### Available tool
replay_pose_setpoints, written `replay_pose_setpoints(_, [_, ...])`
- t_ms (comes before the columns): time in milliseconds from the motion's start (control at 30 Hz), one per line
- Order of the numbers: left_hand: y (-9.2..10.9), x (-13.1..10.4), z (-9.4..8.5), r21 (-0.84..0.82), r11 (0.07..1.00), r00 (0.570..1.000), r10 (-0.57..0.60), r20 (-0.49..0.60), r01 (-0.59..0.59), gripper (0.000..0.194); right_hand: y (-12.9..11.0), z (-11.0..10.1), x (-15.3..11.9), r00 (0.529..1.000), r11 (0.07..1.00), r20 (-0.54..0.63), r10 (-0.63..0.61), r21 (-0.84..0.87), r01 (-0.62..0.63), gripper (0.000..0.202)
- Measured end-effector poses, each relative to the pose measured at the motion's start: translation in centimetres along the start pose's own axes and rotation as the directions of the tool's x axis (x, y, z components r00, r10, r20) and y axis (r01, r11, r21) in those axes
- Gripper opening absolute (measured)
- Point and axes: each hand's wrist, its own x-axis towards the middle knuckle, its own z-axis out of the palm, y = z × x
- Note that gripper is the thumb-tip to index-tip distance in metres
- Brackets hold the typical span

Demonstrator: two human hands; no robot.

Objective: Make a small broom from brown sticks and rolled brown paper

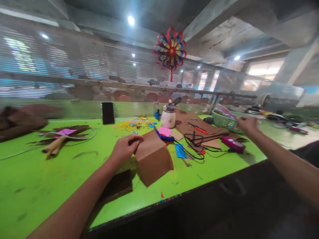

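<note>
My left hand [126,147] pinches the upper left edge of a folded brown cardboard piece [156,159] over the green table [62,186]. My right hand [248,124] is raised at the right, beside the rim of a green basket [224,121] that holds colourful items. Its fingers are drawn together, and what they hold, if anything, is too small to make out. Just behind the cardboard lies a blue glue gun [166,137] with a black cable. A dark brown block [116,186] rests under my left forearm.
Behind stand a phone [108,113] and a white bottle [168,117]. Brown sheets [186,121], a red-handled tool [198,128] and a purple box [233,144] lie right of centre. Brown rolls with a pink piece [66,132] lie left. A pinwheel [171,50] hangs above.
</note>
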Motion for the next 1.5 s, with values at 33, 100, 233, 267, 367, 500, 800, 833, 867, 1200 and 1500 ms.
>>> replay_pose_setpoints(33, [0.1,-0.1,0.0,-0.050,0.999,1.000,0.011,0.001,-0.010,0.022,-2.1,0.7,-0.7,1.000,0.996,0.025,0.013,0.090,-0.015,0.039])
replay_pose_setpoints(100, [0.1,-0.2,0.1,-0.151,0.988,0.999,0.043,-0.008,-0.044,0.021,-7.0,2.0,-2.7,0.990,0.977,0.120,-0.072,0.209,0.046,0.035])
replay_pose_setpoints(233, [0.5,-0.7,-0.1,-0.368,0.930,0.999,0.029,0.037,-0.013,0.027,-17.4,4.7,-8.1,0.754,0.822,0.488,-0.440,0.557,0.118,0.038])
replay_pose_setpoints(267, [0.7,-0.8,-0.2,-0.403,0.915,0.999,0.018,0.045,0.002,0.030,-19.5,5.4,-9.3,0.694,0.778,0.524,-0.494,0.622,0.085,0.039])
replay_pose_setpoints(367, [1.0,-1.1,-0.5,-0.465,0.885,1.000,-0.023,0.004,0.022,0.036,-23.9,8.2,-11.9,0.572,0.697,0.623,-0.533,0.707,-0.121,0.032])
replay_pose_setpoints(500, [0.6,-0.6,-0.7,-0.611,0.792,0.978,-0.137,-0.157,0.013,0.045,-26.3,11.2,-13.5,0.603,0.496,0.667,-0.437,0.739,-0.457,0.035])
replay_pose_setpoints(800, [-0.1,-0.9,-0.7,-0.701,0.624,0.926,-0.349,0.145,0.345,0.045,-27.3,14.5,-15.1,0.772,0.344,0.593,-0.227,0.791,-0.506,0.040])
replay_pose_setpoints(833, [-0.2,-0.9,-0.5,-0.678,0.634,0.917,-0.363,0.164,0.372,0.041,-27.0,14.7,-15.1,0.772,0.339,0.597,-0.217,0.788,-0.514,0.039])
replay_pose_setpoints(867, [-0.4,-0.9,-0.3,-0.665,0.640,0.910,-0.383,0.159,0.385,0.039,-26.7,14.9,-15.1,0.766,0.330,0.606,-0.216,0.784,-0.526,0.039])
replay_pose_setpoints(1200, [-0.2,-0.7,-0.3,-0.768,0.561,0.925,-0.364,0.108,0.310,0.033,-25.3,13.7,-14.9,0.635,0.246,0.671,-0.382,0.736,-0.630,0.032])
replay_pose_setpoints(1500, [-0.3,-0.5,-0.9,-0.798,0.587,0.937,-0.337,-0.091,0.133,0.060,-23.5,15.3,-11.9,0.844,0.037,0.536,0.012,0.843,-0.536,0.031])
